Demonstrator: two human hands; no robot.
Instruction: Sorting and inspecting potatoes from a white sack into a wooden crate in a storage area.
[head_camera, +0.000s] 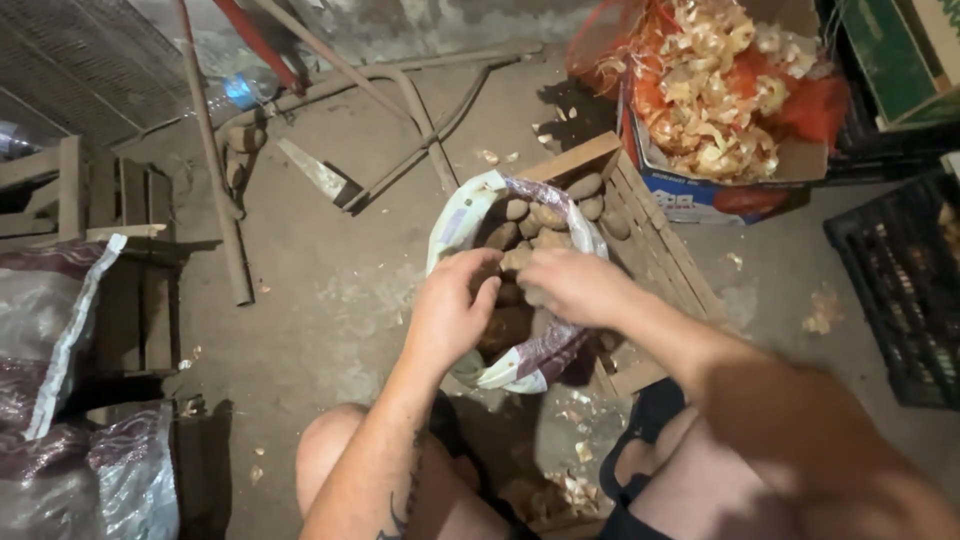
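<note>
Noted both hands in sack (470, 215), frame centre: left hand (450, 310) fingers curled on potato (503, 325); right hand (575, 285) grip hidden. Risk: sack tipping, potatoes (540, 215) spilling onto floor (330, 270).

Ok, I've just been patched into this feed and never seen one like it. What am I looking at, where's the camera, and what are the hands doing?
There is one picture, taken by a camera worn on a person's head, looking down past their bare knees to a concrete floor. No machine is involved, just two bare hands. The left hand and the right hand both reach into an open plastic sack full of brown potatoes. Exactly what each grip closes on is hidden by the fingers. The sack rests in a wooden crate. Behind it a cardboard box is heaped with pale onion skins and orange netting. A black plastic crate stands on the right, and more sacks on the left.
</note>
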